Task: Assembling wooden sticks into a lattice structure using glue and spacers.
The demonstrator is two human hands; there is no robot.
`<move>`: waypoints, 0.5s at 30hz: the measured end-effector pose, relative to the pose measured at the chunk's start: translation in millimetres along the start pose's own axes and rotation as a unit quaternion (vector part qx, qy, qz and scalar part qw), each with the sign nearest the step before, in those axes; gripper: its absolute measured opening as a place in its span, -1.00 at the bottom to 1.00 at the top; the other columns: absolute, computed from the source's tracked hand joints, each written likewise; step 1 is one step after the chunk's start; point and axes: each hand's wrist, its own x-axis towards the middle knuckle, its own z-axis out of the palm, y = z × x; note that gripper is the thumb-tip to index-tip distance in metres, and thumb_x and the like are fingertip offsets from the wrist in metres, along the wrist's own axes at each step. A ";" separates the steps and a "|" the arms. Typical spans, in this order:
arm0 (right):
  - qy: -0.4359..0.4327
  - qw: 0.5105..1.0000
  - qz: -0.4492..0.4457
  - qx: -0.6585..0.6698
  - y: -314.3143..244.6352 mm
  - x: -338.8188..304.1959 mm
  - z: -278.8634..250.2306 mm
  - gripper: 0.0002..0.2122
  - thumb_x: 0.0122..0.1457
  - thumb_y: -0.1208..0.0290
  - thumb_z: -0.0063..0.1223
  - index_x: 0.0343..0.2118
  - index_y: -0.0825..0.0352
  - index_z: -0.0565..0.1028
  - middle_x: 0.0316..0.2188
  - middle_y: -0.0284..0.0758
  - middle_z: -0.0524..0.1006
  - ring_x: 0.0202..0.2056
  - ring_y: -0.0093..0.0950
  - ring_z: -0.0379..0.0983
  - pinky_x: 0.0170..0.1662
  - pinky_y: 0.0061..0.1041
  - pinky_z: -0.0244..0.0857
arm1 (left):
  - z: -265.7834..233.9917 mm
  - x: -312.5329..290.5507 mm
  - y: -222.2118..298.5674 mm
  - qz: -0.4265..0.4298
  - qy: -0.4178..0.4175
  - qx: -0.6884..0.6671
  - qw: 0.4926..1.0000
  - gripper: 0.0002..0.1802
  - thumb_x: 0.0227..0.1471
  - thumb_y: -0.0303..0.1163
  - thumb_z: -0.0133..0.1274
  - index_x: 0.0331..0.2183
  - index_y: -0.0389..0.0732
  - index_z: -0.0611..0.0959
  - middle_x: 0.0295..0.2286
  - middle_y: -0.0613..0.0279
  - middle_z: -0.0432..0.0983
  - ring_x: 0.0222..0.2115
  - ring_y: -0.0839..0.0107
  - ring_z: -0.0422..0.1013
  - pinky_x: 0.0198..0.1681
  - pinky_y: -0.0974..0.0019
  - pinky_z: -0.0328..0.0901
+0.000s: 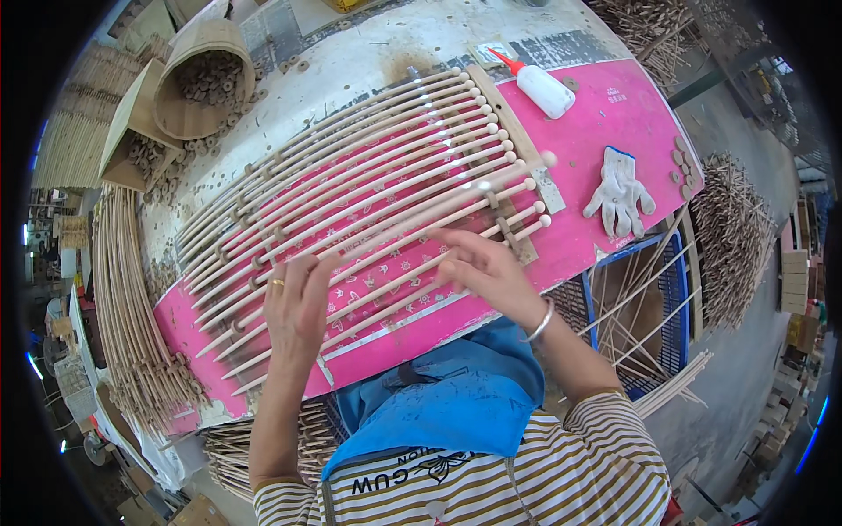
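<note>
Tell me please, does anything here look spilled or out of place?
Yes, possibly: the wooden bucket seems tipped, with brown rings scattered on the table around it, as if spilled. One glove lies without its pair in view. The knobbed sticks lie side by side.

On the striped cloth at the near side we see bold dark lettering, upside down to us, beside a flower-like emblem. On the pink sheet, far right, we find small pale print, too small for us to make out, right of a bottle.
</note>
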 end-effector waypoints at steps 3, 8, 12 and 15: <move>-0.045 0.984 0.035 0.169 13.1 18.3 29.1 -0.66 0.47 0.20 0.05 0.08 0.37 0.58 -0.34 -0.39 0.64 -0.37 -0.67 0.53 -0.33 -0.65 0.41 | -17.8 -11.2 11.9 0.024 -0.033 -0.007 0.999 -0.53 -0.04 -0.55 0.16 -0.01 -0.14 0.72 -0.29 0.22 0.47 -0.24 0.24 0.46 -0.14 0.14 0.36; 0.104 0.987 -0.021 0.117 -0.1 15.6 7.9 -0.66 0.50 0.15 -0.01 -0.15 0.35 0.65 -0.45 -0.39 0.62 -0.44 -0.66 0.53 -0.34 -0.61 0.41 | -62.7 -31.2 -10.6 -0.092 -0.040 -0.015 0.995 -0.24 -0.09 -0.37 0.37 0.21 -0.06 0.60 0.05 0.20 0.51 0.08 0.13 0.41 0.20 0.02 0.22; 0.083 0.977 -0.028 0.197 -5.4 22.1 -15.7 -0.66 0.51 0.18 -0.03 -0.11 0.38 0.62 -0.47 -0.38 0.61 -0.47 -0.65 0.48 -0.38 -0.64 0.35 | -87.8 -68.1 -40.1 -0.177 -0.015 0.002 0.984 -0.34 0.02 -0.35 0.31 0.20 -0.10 0.59 0.04 0.17 0.54 0.06 0.12 0.44 0.23 0.00 0.20; 0.075 0.979 -0.039 0.187 -6.7 23.9 -18.1 -0.67 0.51 0.18 -0.03 -0.12 0.39 0.62 -0.48 -0.40 0.58 -0.47 -0.66 0.46 -0.39 -0.65 0.33 | -81.1 -82.0 -46.8 -0.171 -0.073 -0.047 0.981 -0.49 0.08 -0.41 0.25 0.11 -0.14 0.64 -0.25 0.19 0.61 -0.16 0.15 0.51 0.05 0.06 0.30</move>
